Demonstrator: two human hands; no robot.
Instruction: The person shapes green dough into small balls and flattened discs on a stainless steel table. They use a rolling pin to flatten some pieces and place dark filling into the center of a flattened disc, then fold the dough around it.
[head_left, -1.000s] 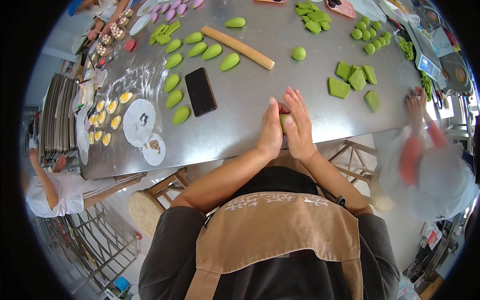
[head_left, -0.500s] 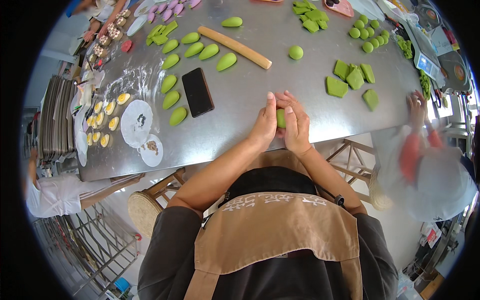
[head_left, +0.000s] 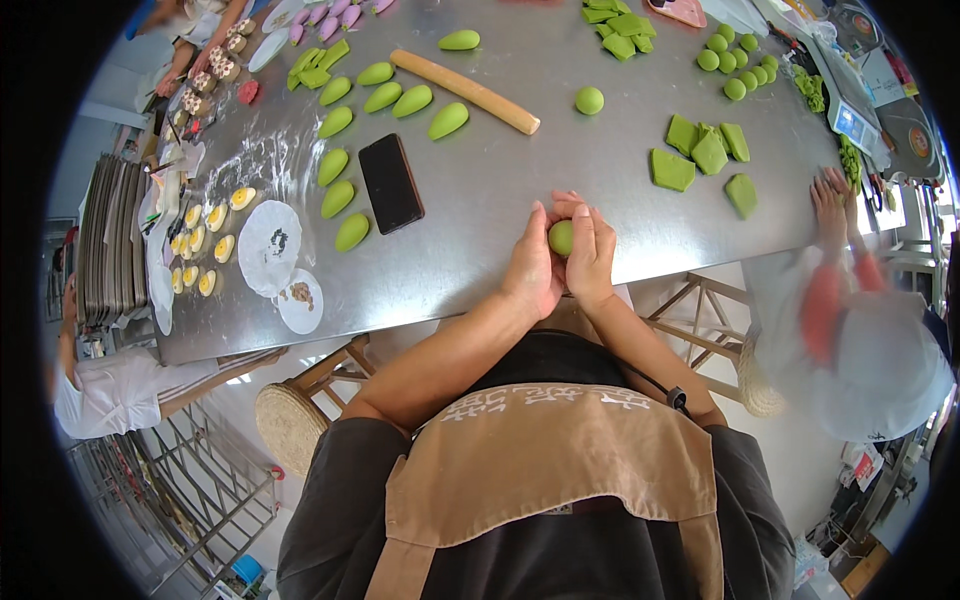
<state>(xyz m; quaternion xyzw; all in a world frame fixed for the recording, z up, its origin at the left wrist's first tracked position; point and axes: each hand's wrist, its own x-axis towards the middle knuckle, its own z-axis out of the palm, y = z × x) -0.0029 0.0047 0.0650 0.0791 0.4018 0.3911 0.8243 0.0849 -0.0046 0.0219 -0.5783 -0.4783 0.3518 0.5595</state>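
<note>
Both your forearms come up from the lower edge, elbows flared wide, and angle inward until the wrists nearly meet in front of your chest. Left grip (head_left: 531,264) and right grip (head_left: 592,256) cup together, palms facing, holding one green ball (head_left: 561,238) between them. The ball's top is exposed; its underside is hidden, so you can't tell how the palms meet below it. Thumbs upright, one each side of the ball; right fingers curl over its far side. Fingertips point away from you. The pair sits by the near edge of the worktop (head_left: 500,215).

Around the grip: dark phone (head_left: 392,184) to the left, lying flat. Green oval pieces (head_left: 448,121) left and farther off, rolling pin (head_left: 465,91) slanting beyond, up and left. A loose green ball (head_left: 589,100) lies straight past the grip, slightly right. Flat green slabs (head_left: 709,153) right and beyond; cluster of green balls (head_left: 735,87) farther out that way. White paper rounds (head_left: 268,240) well left, past the phone. Co-worker's hands (head_left: 830,202) touch the worktop, well apart from yours, far right.
</note>
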